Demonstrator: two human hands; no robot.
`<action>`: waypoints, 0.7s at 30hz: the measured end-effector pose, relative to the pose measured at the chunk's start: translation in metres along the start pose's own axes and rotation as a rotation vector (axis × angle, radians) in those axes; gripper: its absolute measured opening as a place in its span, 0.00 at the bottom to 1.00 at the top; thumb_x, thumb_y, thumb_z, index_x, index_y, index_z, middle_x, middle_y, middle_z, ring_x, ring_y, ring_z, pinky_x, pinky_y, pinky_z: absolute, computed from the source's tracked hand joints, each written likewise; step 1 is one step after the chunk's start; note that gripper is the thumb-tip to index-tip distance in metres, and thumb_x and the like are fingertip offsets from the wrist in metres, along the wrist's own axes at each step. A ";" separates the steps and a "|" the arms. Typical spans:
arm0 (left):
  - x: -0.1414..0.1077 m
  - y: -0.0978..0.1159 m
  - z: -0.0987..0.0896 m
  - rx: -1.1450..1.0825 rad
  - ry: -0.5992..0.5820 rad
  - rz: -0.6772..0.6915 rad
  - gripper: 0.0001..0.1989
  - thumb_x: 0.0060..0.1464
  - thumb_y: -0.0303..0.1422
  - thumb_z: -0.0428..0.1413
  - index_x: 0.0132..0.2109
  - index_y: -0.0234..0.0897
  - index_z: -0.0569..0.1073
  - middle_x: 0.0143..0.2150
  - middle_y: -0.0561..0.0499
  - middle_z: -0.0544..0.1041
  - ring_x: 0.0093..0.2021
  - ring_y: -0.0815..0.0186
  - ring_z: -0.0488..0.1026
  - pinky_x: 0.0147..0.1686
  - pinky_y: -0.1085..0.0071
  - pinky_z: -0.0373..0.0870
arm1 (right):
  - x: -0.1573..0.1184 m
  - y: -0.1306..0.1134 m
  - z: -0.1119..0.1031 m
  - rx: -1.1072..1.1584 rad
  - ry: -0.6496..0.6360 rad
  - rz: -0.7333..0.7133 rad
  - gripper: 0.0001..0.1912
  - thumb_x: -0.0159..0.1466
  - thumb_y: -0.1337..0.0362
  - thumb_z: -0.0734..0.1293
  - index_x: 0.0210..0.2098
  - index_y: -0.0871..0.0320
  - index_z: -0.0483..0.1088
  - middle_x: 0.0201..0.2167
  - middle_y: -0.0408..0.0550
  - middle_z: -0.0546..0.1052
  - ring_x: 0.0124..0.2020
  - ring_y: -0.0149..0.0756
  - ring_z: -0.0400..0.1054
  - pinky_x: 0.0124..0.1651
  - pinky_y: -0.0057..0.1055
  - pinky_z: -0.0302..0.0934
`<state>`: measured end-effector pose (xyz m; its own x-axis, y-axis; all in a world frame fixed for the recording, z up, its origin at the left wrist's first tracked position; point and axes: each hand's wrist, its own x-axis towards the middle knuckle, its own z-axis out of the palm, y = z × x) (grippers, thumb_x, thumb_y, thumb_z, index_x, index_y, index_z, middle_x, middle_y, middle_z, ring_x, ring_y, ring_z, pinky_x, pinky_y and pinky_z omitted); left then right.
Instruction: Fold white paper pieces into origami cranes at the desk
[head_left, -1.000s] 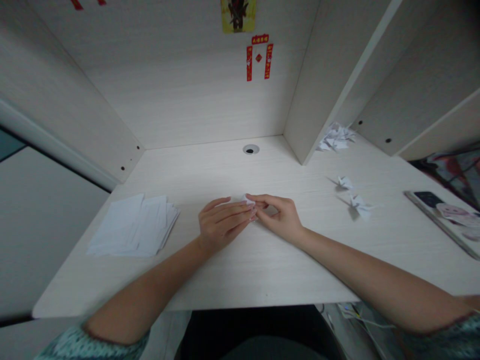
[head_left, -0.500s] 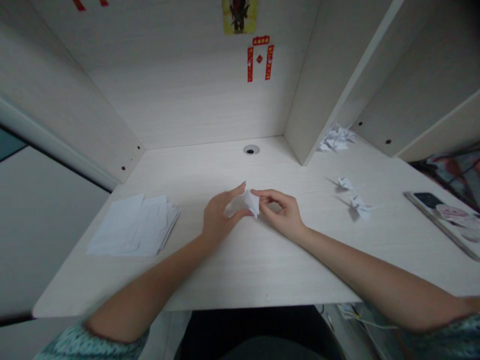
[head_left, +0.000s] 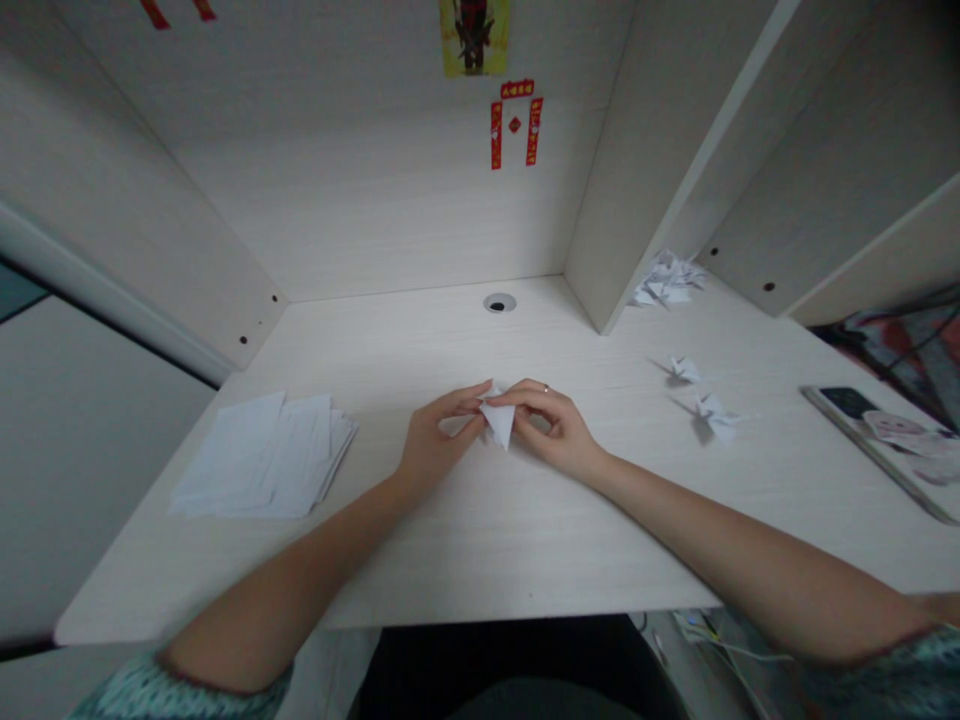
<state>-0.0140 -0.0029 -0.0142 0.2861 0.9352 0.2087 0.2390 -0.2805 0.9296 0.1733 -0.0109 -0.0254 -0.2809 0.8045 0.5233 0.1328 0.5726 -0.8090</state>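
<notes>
A small piece of folded white paper [head_left: 500, 424] is held between my two hands, just above the middle of the desk. My left hand [head_left: 441, 432] pinches its left side between thumb and fingers. My right hand [head_left: 556, 424], with a ring on one finger, grips its upper right part. The paper's pointed end hangs downward, towards me. Part of it is hidden behind the fingers. To the right lie two folded paper cranes, a farther one [head_left: 684, 370] and a nearer one [head_left: 716, 416].
A stack of white paper sheets [head_left: 251, 455] lies on the left of the desk [head_left: 450, 560]. A pile of folded white papers [head_left: 667, 280] sits behind the upright divider [head_left: 652, 190]. A phone [head_left: 885, 440] rests at the right. A round cable hole [head_left: 499, 303] is near the back panel.
The folded paper has been turned, and its point now faces down. My right fingers have moved left over its top, and my left fingers have closed in on its edge.
</notes>
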 end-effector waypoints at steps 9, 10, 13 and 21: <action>0.005 -0.003 0.002 -0.465 -0.068 -0.189 0.27 0.45 0.32 0.64 0.54 0.39 0.72 0.32 0.52 0.79 0.34 0.68 0.76 0.40 0.71 0.71 | 0.001 0.005 -0.001 0.069 -0.012 0.064 0.14 0.64 0.66 0.63 0.46 0.50 0.76 0.35 0.49 0.73 0.37 0.35 0.67 0.39 0.33 0.60; 0.005 -0.003 0.002 -0.495 -0.069 -0.207 0.27 0.44 0.32 0.65 0.54 0.39 0.72 0.32 0.53 0.78 0.34 0.69 0.76 0.40 0.71 0.71 | 0.001 0.005 -0.001 0.084 -0.018 0.079 0.13 0.64 0.65 0.63 0.46 0.50 0.76 0.35 0.49 0.73 0.37 0.35 0.67 0.38 0.33 0.60; 0.006 -0.005 0.002 -0.558 -0.062 -0.238 0.27 0.44 0.32 0.65 0.54 0.39 0.72 0.31 0.53 0.78 0.33 0.69 0.75 0.39 0.71 0.71 | 0.002 0.007 0.000 0.167 -0.039 0.139 0.12 0.63 0.62 0.65 0.45 0.50 0.76 0.37 0.49 0.74 0.37 0.34 0.68 0.38 0.32 0.60; 0.006 -0.005 0.001 -0.443 -0.057 -0.201 0.22 0.43 0.33 0.65 0.48 0.36 0.76 0.37 0.48 0.81 0.36 0.65 0.77 0.39 0.70 0.73 | 0.002 0.014 0.003 0.395 -0.013 0.326 0.13 0.58 0.56 0.70 0.42 0.51 0.78 0.40 0.49 0.78 0.39 0.36 0.71 0.41 0.32 0.65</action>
<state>-0.0123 0.0040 -0.0179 0.3277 0.9447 0.0068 -0.1194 0.0343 0.9923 0.1720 -0.0015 -0.0360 -0.2965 0.9280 0.2256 -0.1529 0.1871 -0.9704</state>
